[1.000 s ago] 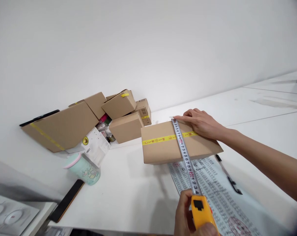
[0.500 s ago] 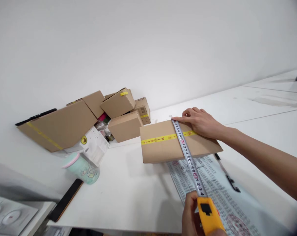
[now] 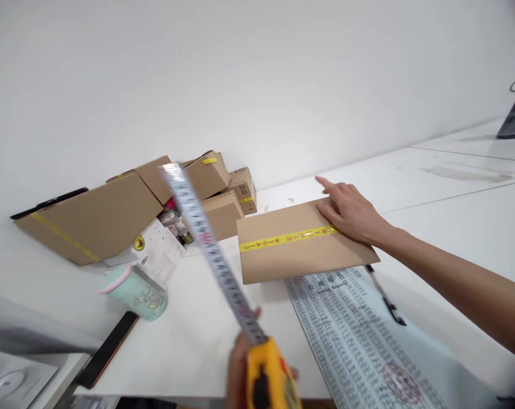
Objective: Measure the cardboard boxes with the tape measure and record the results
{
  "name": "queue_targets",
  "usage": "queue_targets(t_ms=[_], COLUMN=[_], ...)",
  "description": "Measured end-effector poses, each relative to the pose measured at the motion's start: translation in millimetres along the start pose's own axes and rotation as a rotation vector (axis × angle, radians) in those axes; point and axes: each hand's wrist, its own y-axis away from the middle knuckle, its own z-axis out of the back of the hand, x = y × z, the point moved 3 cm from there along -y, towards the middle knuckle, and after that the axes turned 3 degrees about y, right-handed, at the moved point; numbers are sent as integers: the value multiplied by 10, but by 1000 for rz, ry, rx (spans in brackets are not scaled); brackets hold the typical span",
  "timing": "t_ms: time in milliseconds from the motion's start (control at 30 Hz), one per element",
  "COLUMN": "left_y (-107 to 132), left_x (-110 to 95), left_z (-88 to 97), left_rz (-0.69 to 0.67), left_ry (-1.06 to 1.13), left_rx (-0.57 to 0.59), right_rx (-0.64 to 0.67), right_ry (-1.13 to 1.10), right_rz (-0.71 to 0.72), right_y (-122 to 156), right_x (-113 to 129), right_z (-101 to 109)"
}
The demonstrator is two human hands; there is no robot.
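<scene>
The place looked like a desk for packing work; whether in an office or a home could not be told. A white table (image 3: pixel 189 352) ran along a bare wall (image 3: pixel 283 85). Cardboard boxes (image 3: pixel 95 218), some with yellow tape, crowded the left middle of the frame, and another taped box (image 3: pixel 278 264) lay at centre. A tape measure (image 3: pixel 268 378) at bottom centre and a printed "Testing Report" sheet (image 3: pixel 325 324) at lower right suggested work, a pastel cup (image 3: pixel 144 298) at lower left everyday use.
</scene>
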Motion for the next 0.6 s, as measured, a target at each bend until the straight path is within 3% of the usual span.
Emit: queue_targets(t_ms=[100, 200, 300, 400, 500, 600], left_y=[-182, -403, -559, -680, -832, -996], left_x=[-238, -245, -159, -98, -45, 42], left_z=[223, 245, 169, 88, 35, -3], left_rz=[-255, -251, -205, -211, -202, -183], left_ry=[-45, -31, -48, -98, -121, -151], left_rx=[-131, -118, -74, -45, -44, -45], right_rx=[82, 195, 188, 88, 3, 8], right_ry=[-115, -225, -366, -514, -616, -688], right_rz=[-314, -459, -421, -287, -171, -155], right_y=[132, 266, 348, 375, 406, 484], right_x=[-88, -129, -140, -176, -278, -444], right_z=[42, 95, 144, 107, -74, -370])
